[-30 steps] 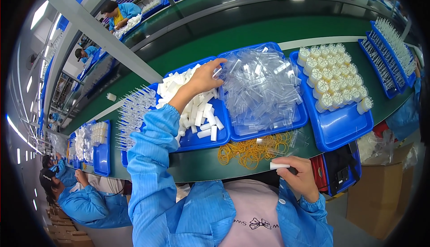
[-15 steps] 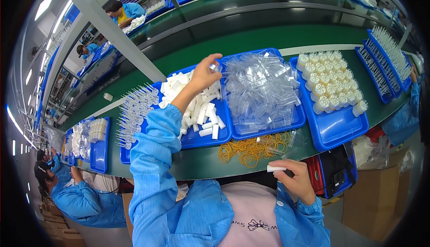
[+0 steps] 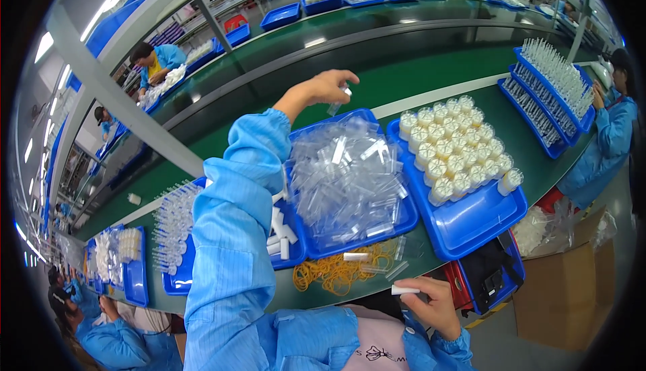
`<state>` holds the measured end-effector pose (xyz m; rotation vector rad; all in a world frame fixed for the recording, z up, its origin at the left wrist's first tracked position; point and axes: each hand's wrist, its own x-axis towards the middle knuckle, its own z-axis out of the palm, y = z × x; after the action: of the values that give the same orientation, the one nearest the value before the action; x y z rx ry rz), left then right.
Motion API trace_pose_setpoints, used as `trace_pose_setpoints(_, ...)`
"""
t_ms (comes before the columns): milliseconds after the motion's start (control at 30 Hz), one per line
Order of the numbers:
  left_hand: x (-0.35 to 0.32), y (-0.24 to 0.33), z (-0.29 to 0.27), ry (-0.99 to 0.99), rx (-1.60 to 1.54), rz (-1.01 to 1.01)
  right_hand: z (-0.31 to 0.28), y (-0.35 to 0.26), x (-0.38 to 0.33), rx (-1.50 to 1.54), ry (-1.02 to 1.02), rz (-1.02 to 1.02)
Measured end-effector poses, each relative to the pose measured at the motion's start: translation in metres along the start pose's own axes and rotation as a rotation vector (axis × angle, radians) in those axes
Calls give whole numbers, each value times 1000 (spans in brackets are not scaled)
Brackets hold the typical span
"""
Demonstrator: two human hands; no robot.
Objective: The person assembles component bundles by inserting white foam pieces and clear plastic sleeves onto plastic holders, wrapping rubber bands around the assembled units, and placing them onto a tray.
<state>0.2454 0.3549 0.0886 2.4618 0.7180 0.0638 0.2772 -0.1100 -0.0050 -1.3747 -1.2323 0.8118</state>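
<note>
My left hand (image 3: 321,90) is raised over the far edge of the tray of clear plastic sleeves (image 3: 350,189). Its fingers are bent round a small clear piece (image 3: 334,108) with a white bit beside it, partly hidden. Low at the table's near edge, my right hand (image 3: 434,306) pinches a short white cylinder (image 3: 404,290) between thumb and fingers. More white cylinders (image 3: 279,231) lie in a blue tray largely covered by my left sleeve. A single white cylinder (image 3: 356,256) rests on a heap of yellow rubber bands (image 3: 330,273).
To the right, a blue tray (image 3: 471,226) holds rows of clear cups with cream-coloured contents (image 3: 457,145). Stacked trays of upright clear parts (image 3: 555,82) stand at the far right, others (image 3: 175,226) at the left. Co-workers sit on both sides; a cardboard box (image 3: 562,277) is below right.
My left hand has gone from the white cylinders up past the sleeve tray's far edge. A white cylinder now lies on the rubber bands. My right hand keeps its cylinder; the view has shifted.
</note>
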Motion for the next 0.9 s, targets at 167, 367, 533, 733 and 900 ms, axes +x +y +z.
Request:
trace_pose_setpoints(167, 32, 3, 22, -344, -16, -97, -14, 5, 2, 5, 54, 43)
trace_pose_setpoints(367, 32, 0, 30, -480, -35, -129, -21, 12, 12, 21, 26, 117)
trace_pose_setpoints(533, 23, -15, 34, -433, -71, -122, -12, 9, 18, 50, -4, 88)
trace_pose_setpoints(733, 11, -14, 39, -377, -114, -83, -4, 6, 9, 20, -13, 41)
trace_pose_setpoints(900, -2, -19, 33, -313, -140, -111, 0, -1, 0, 26, 11, 84)
